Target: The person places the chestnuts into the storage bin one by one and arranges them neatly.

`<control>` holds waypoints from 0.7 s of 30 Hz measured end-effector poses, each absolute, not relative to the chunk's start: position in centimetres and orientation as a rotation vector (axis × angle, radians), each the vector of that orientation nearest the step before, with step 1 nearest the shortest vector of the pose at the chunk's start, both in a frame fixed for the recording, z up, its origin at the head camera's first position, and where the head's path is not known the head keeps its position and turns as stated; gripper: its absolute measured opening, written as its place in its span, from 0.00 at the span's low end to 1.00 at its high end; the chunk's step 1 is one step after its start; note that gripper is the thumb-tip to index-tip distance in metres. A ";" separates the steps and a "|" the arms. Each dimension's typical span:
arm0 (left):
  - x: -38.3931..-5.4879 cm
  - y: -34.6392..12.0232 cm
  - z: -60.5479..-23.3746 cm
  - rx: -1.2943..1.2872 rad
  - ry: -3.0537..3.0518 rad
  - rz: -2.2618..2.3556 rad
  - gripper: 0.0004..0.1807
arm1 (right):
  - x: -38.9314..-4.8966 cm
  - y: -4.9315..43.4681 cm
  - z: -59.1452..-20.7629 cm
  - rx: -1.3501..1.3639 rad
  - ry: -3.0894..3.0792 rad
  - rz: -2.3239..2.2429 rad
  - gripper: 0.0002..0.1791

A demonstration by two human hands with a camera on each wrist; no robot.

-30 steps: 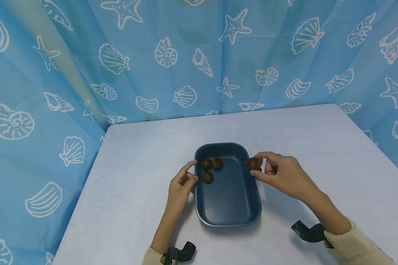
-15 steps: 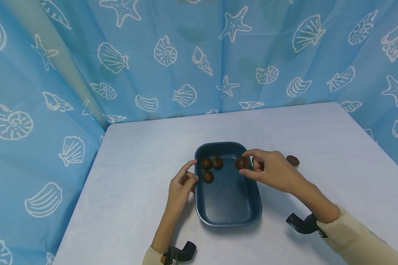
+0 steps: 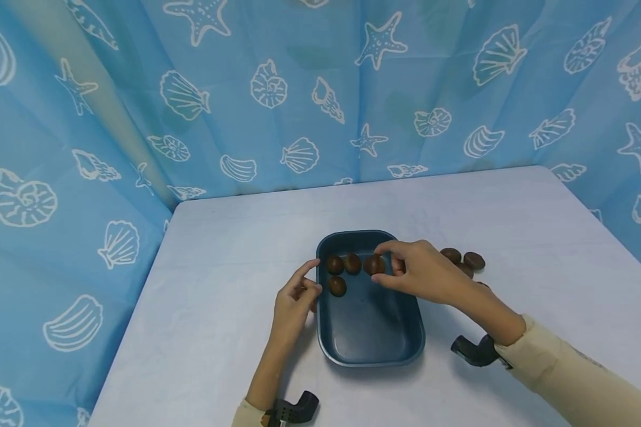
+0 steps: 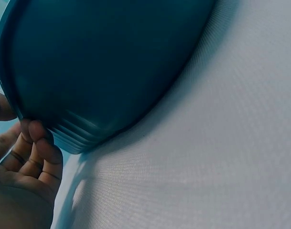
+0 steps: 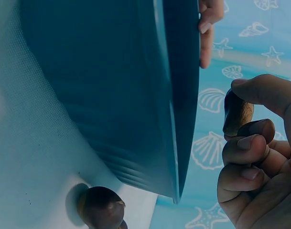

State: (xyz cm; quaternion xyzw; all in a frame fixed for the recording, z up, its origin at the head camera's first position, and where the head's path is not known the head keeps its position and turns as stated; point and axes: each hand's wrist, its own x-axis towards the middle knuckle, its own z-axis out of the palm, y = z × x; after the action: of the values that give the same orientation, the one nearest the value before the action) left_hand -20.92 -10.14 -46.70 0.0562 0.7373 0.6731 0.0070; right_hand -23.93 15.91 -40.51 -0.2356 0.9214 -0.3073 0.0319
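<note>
Over the upper part of a dark blue rectangular tray (image 3: pixel 371 356), my right hand (image 3: pixel 419 270) pinches a brown chestnut (image 3: pixel 374 264) between thumb and fingertips. The right wrist view shows this held chestnut (image 5: pixel 238 112) side-on, its paler base visible. Three more lie inside the tray near its upper left corner: one chestnut (image 3: pixel 335 264) at the left, a second chestnut (image 3: pixel 352 264) beside it and a third chestnut (image 3: pixel 337 286) below. At the tray's left rim, my left hand (image 3: pixel 292 299) holds the edge; the left wrist view shows its curled fingers (image 4: pixel 42 138) against the outer wall.
Several loose chestnuts (image 3: pixel 474 260) lie on the white tablecloth (image 3: pixel 219 296) right of the tray, partly behind my right hand and forearm. A blue curtain (image 3: pixel 299 89) with shell prints hangs behind and left of the table. Each wrist carries a black camera mount (image 3: pixel 478 351).
My right hand has carried its chestnut leftward from the tray's right rim to over the tray. Loose chestnuts behind that hand have come into view. My left hand stays at the rim.
</note>
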 end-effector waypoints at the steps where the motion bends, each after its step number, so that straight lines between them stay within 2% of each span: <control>1: -20.9 -10.1 -46.7 0.176 2.304 2.106 0.25 | -24.0 15.8 -40.6 -0.726 2.835 -0.943 0.25; 21: -21.0 -10.3 -46.5 0.184 2.319 2.114 0.25 | -25.9 13.0 -42.0 -0.805 2.819 -0.793 0.26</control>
State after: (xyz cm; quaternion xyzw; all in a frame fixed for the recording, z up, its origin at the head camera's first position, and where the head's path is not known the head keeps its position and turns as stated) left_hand -20.96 -10.25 -46.48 0.0587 0.7378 0.6725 -0.0008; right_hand -25.89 12.99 -42.02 -0.2648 0.9269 -0.2607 0.0522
